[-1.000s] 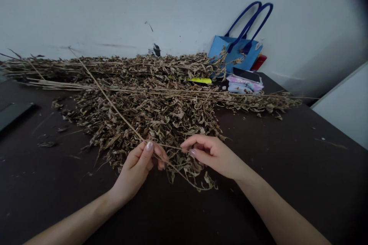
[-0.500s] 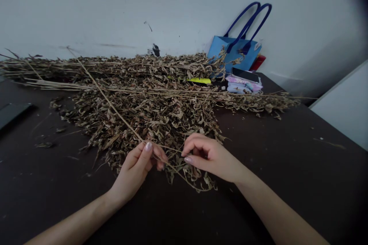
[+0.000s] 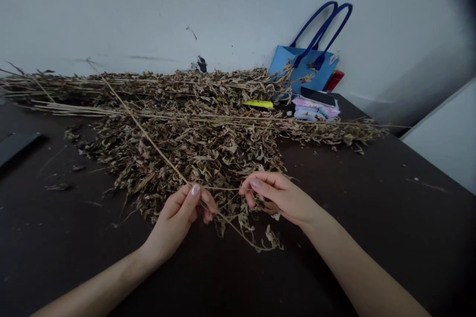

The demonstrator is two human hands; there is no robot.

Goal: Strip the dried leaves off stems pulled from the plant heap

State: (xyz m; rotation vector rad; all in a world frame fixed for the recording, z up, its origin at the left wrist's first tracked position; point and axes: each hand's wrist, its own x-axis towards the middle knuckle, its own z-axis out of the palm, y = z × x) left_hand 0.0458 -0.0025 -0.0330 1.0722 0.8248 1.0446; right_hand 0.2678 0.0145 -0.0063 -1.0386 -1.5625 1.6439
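My left hand is closed around a long dried plant stem, thumb pressed on top. The stem slants up and left over the leaf pile, and its thin leafy end curves down to the right below my hands. My right hand pinches a thin side twig that runs across from the left hand's grip. A few curled leaves hang under the right fingers. Directly behind both hands lies a broad heap of dried leaves.
Bundles of dried leafy stalks lie along the wall. A blue tote bag stands at the back right, near a phone on a pastel packet. Something bright yellow pokes out. A dark flat object lies at left.
My right hand has shifted slightly right and up, its thumb now closer to the fingers. The side twig is drawn straighter between the hands. My left hand has barely moved.
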